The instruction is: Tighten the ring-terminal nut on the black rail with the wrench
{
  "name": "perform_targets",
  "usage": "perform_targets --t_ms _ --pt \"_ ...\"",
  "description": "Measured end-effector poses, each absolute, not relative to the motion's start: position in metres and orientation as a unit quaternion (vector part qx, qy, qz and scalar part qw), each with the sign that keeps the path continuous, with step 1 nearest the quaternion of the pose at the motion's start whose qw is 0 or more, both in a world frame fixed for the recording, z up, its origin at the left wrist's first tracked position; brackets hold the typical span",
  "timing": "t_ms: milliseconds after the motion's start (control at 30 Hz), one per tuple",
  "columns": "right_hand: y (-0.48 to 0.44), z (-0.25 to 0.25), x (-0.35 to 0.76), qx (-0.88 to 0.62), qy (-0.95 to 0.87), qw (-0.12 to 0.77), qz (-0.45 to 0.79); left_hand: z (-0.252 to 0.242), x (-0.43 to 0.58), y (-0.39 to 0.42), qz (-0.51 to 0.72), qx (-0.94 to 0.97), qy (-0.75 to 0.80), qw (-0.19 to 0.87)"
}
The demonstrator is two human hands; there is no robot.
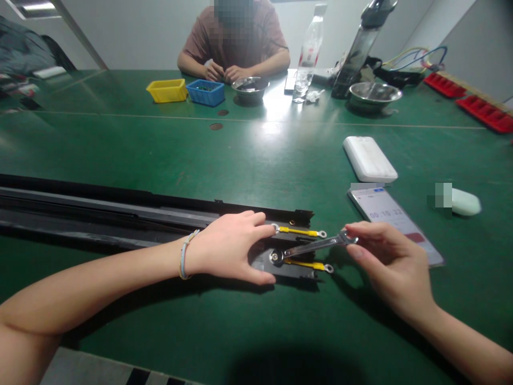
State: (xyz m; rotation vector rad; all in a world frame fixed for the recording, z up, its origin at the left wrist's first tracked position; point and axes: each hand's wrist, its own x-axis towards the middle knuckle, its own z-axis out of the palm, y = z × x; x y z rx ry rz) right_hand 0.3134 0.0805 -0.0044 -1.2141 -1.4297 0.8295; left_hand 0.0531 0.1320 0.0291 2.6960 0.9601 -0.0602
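Note:
My left hand (pixel 230 246) lies across the end of a long black metal rail assembly (pixel 168 211), thumb and index finger spread apart. My right hand (pixel 396 262) pinches the outer end of a combination wrench (pixel 312 246) between thumb and fingers. Its ring end sits around a bolt (pixel 275 257) at the rail end, between my left thumb and index finger. Two short yellow cables with ring terminals stick out past the rail: the far cable (pixel 298 231) runs beside my left index finger, and the near cable (pixel 310 264) passes beneath the wrench.
A phone (pixel 395 219) with a running timer lies behind my right hand, near a white power bank (pixel 369 159). Across the green table (pixel 160 144) sits a person (pixel 236 43) behind a yellow bin (pixel 166 91), a blue bin (pixel 206 93) and a metal bowl (pixel 250 90). Bottles stand farther right.

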Motion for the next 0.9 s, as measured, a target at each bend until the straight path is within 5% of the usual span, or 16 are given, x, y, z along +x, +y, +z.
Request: perform_targets --t_ms 233,500,900 --pt "0.084 -0.010 0.324 -0.518 -0.510 0.495 0.476 0.023 0.059 0.135 -0.025 0.933 0.331 0.139" --pt "0.091 -0.023 0.336 -0.365 -0.559 0.482 0.567 0.013 0.068 0.147 -0.027 0.932 0.332 0.141" --pt "0.084 -0.019 0.332 -0.300 -0.609 0.442 0.587 0.010 0.073 0.152 -0.028 0.931 0.334 0.142"
